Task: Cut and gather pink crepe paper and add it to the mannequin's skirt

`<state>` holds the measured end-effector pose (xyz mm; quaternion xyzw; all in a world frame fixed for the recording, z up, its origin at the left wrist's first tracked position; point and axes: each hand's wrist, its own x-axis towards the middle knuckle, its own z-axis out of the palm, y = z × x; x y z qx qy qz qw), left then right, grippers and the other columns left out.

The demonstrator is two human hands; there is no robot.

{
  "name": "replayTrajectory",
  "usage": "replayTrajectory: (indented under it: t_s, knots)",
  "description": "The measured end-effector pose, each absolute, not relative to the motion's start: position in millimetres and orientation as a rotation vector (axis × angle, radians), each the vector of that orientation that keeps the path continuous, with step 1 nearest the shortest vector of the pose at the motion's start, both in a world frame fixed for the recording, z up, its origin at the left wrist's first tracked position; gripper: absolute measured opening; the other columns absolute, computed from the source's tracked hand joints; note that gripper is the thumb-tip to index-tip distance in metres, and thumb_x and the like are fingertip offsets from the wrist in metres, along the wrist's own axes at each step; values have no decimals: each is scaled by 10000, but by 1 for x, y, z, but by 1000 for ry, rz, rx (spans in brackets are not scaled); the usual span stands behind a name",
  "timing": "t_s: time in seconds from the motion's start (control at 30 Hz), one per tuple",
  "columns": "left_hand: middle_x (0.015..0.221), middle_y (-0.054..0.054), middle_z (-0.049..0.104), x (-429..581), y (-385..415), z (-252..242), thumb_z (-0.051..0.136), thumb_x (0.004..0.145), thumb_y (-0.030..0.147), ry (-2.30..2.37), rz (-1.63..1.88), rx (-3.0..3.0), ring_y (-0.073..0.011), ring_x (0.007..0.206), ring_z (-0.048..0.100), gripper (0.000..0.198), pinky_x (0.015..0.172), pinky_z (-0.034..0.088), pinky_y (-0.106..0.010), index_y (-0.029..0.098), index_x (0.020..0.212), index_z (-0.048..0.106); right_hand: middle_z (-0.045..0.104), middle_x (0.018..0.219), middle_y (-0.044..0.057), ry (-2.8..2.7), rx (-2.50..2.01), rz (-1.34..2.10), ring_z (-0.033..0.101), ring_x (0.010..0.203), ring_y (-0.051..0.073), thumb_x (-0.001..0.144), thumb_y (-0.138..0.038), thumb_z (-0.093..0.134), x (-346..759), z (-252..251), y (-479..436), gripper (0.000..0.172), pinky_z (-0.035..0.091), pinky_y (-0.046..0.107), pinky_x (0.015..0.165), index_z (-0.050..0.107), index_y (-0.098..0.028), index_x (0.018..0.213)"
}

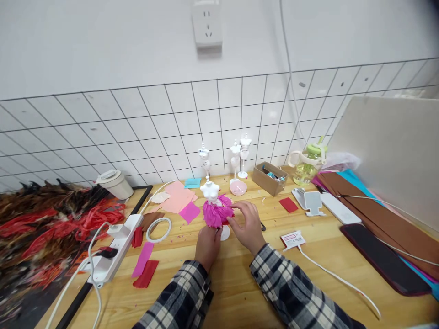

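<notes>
Two hands met at a miniature mannequin [210,191], white-bodied in a ragged magenta skirt [215,214], standing mid-way across the wooden table [236,288]: the left hand [206,245] gripped its stand from the near side, the right hand [247,227] pinched the skirt's right edge.

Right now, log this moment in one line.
left hand: below magenta fringed skirt on small white mannequin | right hand: fingers touching skirt
</notes>
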<state>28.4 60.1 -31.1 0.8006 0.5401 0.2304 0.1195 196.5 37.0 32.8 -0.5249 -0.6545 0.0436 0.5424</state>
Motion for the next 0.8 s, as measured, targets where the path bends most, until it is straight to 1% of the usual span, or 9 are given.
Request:
replayTrajectory:
  t_s: [0.17,0.27,0.4,0.5,0.63,0.73,0.8]
  knots:
    - [939,-95,667,30,56,-32,384,945,274,1398,680,2348,-220,919,612,232,820,471,-345,188,967,598,626,954,56,-1470,-1330,119,556,946,229,780,-258,653,190,31,41,131,439,392,855,596,-219,891]
    - [964,-85,665,28,51,-32,382,942,263,1322,687,2330,-209,942,610,212,837,481,-333,207,972,585,623,954,58,-1470,-1299,137,559,938,231,781,-275,654,190,32,39,151,441,391,843,591,-220,907]
    - [941,-72,658,25,45,-31,373,953,288,1304,659,2327,-202,923,609,220,828,482,-325,215,933,580,626,936,59,-1406,-1272,139,565,898,219,810,-334,642,191,35,32,192,451,376,818,587,-213,949]
    - [934,-74,656,24,42,-30,381,952,297,1321,632,2341,-208,923,608,216,821,480,-325,218,934,581,631,916,57,-1377,-1296,129,571,897,219,808,-324,646,191,38,30,160,451,374,825,599,-212,911]
    - [969,-79,668,24,43,-30,382,953,285,1294,635,2361,-210,948,607,227,840,477,-323,209,980,594,638,883,48,-1384,-1319,148,581,880,214,815,-296,631,192,41,28,81,455,366,810,627,-219,838]
    - [1016,-83,669,24,44,-31,389,952,275,1267,674,2368,-209,981,601,237,867,475,-322,201,1017,605,634,849,38,-1410,-1332,147,580,866,207,818,-287,627,195,43,25,72,450,359,804,641,-223,786]
    - [1039,-84,670,24,45,-32,405,947,269,1275,714,2374,-209,1006,598,237,884,473,-321,200,1042,610,633,855,40,-1420,-1333,147,577,871,208,823,-286,624,197,44,24,74,447,358,801,644,-221,793]
